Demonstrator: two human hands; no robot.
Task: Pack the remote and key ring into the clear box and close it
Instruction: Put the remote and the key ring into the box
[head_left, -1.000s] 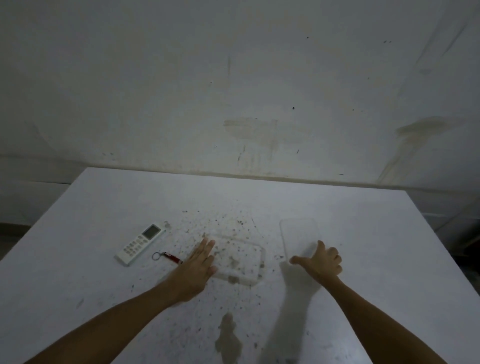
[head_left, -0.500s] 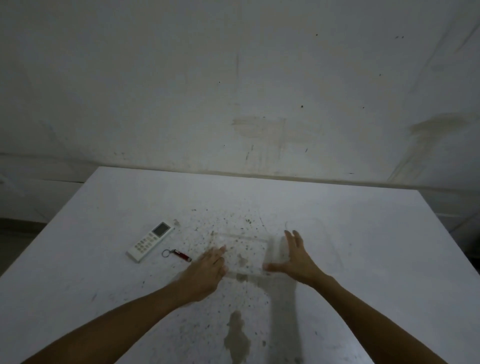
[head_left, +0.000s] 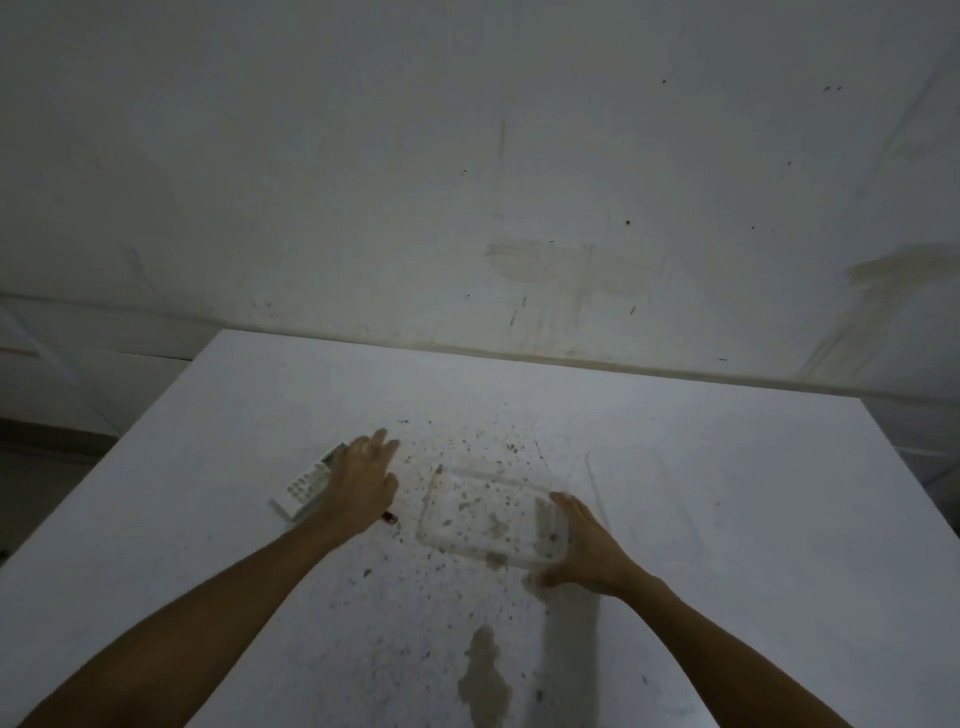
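Note:
The clear box (head_left: 483, 514) lies open-topped at the middle of the white table (head_left: 727, 519). My right hand (head_left: 587, 545) rests against its right end, fingers along the wall and thumb at the near corner. The box's clear lid (head_left: 644, 499) lies flat on the table just to the right, faint to see. My left hand (head_left: 363, 483) hovers, fingers spread, over the white remote (head_left: 301, 488), covering its right part. Only the red tip of the key ring (head_left: 389, 517) shows from under that hand's wrist.
Dark specks and a brownish stain (head_left: 485, 680) mark the table near its front. A stained wall (head_left: 519, 182) rises right behind the table's far edge. The table's left edge drops to a dark floor (head_left: 47, 483).
My left hand has left the box's left side and moved left over the remote and key ring. My right hand has moved from the lid to the box's right end.

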